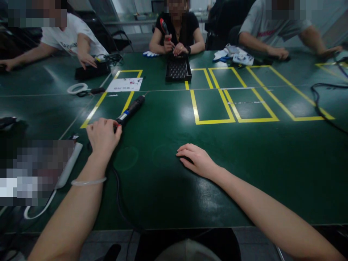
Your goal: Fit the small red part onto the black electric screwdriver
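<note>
Fingers of the left hand (104, 136) curl round the rear of the screwdriver (130, 110) at the wearer's eleven o'clock, the right hand (197, 159) rests empty and loose just past twelve, and the cord (117, 190) toward six could snag, tugging the tip askew.

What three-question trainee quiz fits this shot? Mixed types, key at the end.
1. What does the left hand have hold of?
A) A black tray
B) An electric screwdriver
C) A white glove

2. True or false: the right hand is empty.

3. Fill in: the white printed sheet overlaps table markings coloured ____.

Key: 1. B; 2. True; 3. Yellow.
</note>
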`<state>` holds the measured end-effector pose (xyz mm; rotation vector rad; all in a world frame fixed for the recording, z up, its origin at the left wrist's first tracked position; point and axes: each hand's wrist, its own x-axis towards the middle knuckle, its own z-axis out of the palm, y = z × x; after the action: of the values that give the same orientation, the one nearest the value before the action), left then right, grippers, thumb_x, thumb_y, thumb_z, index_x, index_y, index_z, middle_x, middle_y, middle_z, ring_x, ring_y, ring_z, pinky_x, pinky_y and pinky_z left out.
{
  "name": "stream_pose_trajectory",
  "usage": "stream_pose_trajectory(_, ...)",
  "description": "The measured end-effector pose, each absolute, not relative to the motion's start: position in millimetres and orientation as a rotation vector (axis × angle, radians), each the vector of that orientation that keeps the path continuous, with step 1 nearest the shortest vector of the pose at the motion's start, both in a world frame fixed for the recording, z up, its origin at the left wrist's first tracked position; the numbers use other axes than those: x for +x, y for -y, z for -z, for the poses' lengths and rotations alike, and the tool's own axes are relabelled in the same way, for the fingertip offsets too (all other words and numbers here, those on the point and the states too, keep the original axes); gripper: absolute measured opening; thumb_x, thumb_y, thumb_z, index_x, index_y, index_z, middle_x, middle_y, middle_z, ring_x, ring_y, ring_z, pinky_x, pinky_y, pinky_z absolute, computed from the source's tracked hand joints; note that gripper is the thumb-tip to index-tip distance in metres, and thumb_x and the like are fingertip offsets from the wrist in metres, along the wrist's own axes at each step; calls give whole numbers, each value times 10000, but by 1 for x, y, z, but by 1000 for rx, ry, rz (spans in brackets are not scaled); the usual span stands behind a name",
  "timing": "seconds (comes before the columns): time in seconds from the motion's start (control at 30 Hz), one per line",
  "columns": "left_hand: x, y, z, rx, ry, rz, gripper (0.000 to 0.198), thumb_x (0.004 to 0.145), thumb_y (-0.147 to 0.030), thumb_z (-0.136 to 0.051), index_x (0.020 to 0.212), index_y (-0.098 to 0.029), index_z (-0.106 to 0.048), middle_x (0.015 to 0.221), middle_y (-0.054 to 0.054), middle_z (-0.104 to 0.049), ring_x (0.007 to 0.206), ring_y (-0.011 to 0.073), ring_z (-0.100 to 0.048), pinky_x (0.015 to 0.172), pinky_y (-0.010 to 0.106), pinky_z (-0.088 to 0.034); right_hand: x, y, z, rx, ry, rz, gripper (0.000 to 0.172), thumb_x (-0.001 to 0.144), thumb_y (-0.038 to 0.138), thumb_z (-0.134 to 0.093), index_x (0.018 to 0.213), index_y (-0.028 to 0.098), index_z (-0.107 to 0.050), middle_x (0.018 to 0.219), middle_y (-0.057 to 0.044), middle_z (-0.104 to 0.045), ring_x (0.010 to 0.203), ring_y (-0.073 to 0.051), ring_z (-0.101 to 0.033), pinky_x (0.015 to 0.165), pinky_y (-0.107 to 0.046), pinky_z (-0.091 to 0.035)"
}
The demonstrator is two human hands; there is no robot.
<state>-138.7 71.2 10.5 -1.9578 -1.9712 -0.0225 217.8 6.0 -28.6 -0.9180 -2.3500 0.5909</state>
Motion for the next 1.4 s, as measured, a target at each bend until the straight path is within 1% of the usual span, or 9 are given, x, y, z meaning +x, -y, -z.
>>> stream_pose_trajectory(0.13,-141,-74,-7,-1989,1971,50,492,956,-541,-404,1117,-116,-591,1130,142,-550,1046,301,-443,937,447,-285,218,-6,30,-927,2360,-592,169,945,173,-552,1084,191,-647,1162,-99,-665,1066,-225,-630,925,-405,-535)
stream_pose_trajectory(0.4,-141,-71,-11,-1976,1993,140,421,996,-446,-363,1097,-115,-603,1136,116,-562,1086,289,-448,1001,499,-270,218,-7,29,-926,2361,-599,171,946,176,-553,1085,193,-651,1162,-99,-665,1069,-225,-631,925,-399,-534)
stream_pose_trajectory(0.5,-135,-72,-15,-2021,2107,469,365,976,-423,-440,1114,-126,-599,1138,113,-596,1088,276,-507,984,471,-353,218,-7,29,-928,2347,-621,176,943,170,-553,1088,189,-649,1159,-104,-665,1077,-227,-629,932,-401,-529)
stream_pose_trajectory(0.6,-115,-68,-17,-2277,2276,1098,316,952,-395,-514,1126,-135,-561,1047,77,-655,964,203,-611,924,385,-458,217,-7,30,-900,2284,-709,189,935,159,-553,1097,189,-646,1145,-104,-663,1081,-220,-626,943,-390,-518)
stream_pose_trajectory(0.73,-73,-46,-20,-2735,2434,1643,326,917,-421,-593,1088,-145,-604,1010,64,-684,884,169,-655,868,337,-522,215,-7,29,-871,2102,-995,176,918,173,-573,1069,181,-664,1051,-76,-668,891,-161,-646,810,-309,-532)
stream_pose_trajectory(0.83,-47,-29,-20,-3071,2508,1526,357,915,-417,-604,1167,-170,-655,1089,77,-687,971,182,-650,879,319,-525,213,-7,30,-876,1922,-1294,171,914,232,-593,1050,167,-674,944,-56,-683,782,-136,-642,722,-275,-524)
stream_pose_trajectory(1.0,-26,-18,-10,-3425,2522,1172,444,914,-395,-603,1295,-167,-619,1115,89,-699,1020,193,-652,934,342,-505,212,-9,34,-800,1619,-1648,235,880,289,-649,1075,160,-629,921,-52,-702,759,-127,-655,724,-273,-534)
stream_pose_trajectory(1.2,-21,-15,-5,-3347,2283,1139,333,860,-407,-681,1075,-152,-672,1010,66,-717,920,183,-667,841,315,-514,208,-10,37,-804,1496,-1683,265,858,335,-700,1035,177,-583,903,-32,-671,743,-114,-637,692,-256,-522)
stream_pose_trajectory(1.4,-16,-7,-10,-3255,1702,1014,128,884,-301,-669,946,-190,-690,931,21,-660,868,144,-618,814,283,-479,203,-8,42,-813,1525,-1656,294,843,393,-725,1003,192,-584,858,-8,-645,709,-111,-601,671,-262,-509)
